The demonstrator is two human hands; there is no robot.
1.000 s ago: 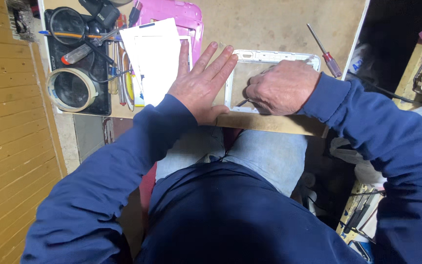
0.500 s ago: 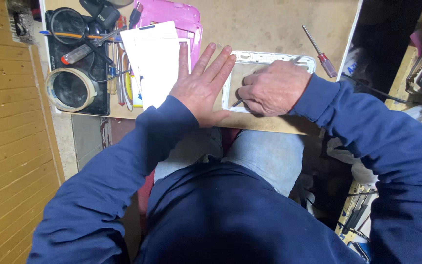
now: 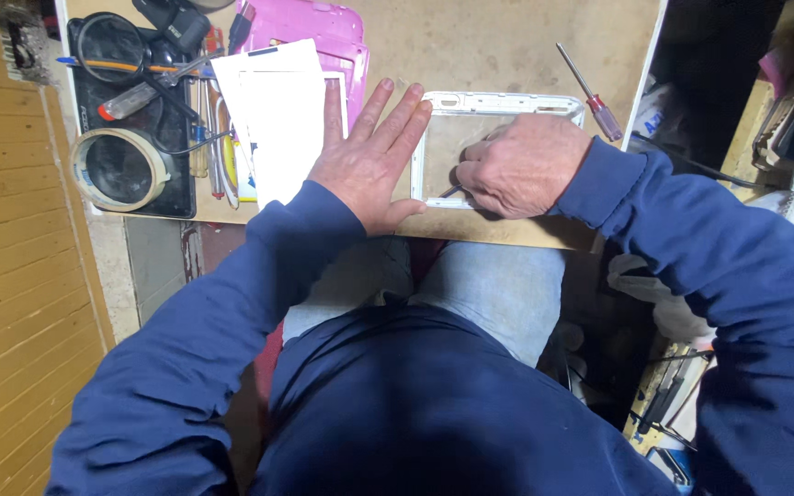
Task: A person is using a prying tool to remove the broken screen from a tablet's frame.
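Currently, the white frame lies empty on the table, steadied at 9 o'clock by the flat, spread left hand. The right hand is closed on a thin tool at the frame's lower edge; prying appears unfinished.

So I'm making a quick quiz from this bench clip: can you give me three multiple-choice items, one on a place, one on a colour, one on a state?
1. Where does the red-handled screwdriver lie?
A. right of the white frame
B. on the black tray
C. under the paper

2. What colour is the plastic case behind the white paper sheet?
A. green
B. pink
C. yellow

3. How is the left hand set?
A. curled in a fist
B. flat, fingers spread
C. lifted off the bench

Key: 1 A, it lies by the frame's right end; 2 B, pink shows above the sheet; 3 B, the palm presses flat beside the frame while the right hand works a thin tool at its lower edge.
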